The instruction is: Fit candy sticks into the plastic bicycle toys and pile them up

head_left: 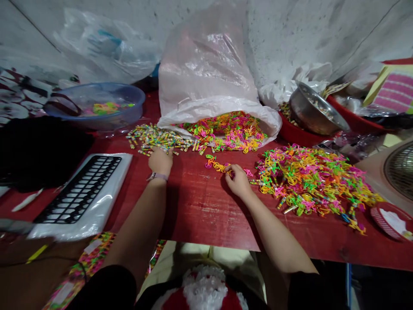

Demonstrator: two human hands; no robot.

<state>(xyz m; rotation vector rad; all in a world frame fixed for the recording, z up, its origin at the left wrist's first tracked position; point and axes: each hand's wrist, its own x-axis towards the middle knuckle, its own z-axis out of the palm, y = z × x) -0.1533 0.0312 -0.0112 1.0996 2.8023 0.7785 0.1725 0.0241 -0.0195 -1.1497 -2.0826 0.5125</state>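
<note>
My left hand (pixel 160 160) rests with its fingers on the near edge of a heap of small striped multicoloured tubes (pixel 155 137); a lilac watch strap circles that wrist. My right hand (pixel 238 181) pinches the end of a short chain of yellow plastic links (pixel 217 165) lying on the red table (pixel 200 206). To its right spreads a large pile of neon plastic links (pixel 309 181). More neon links (pixel 226 131) spill from the mouth of a translucent plastic sack (pixel 206 64). My left fingertips are partly hidden.
A blue plastic basin (pixel 97 105) holds coloured pieces at the back left. A black grid rack on a white plastic sheet (pixel 79 193) lies at the left. A steel bowl (pixel 314 110) tilts in a red basin at the back right; a fan (pixel 400 170) and a red plate (pixel 390 221) sit at the right.
</note>
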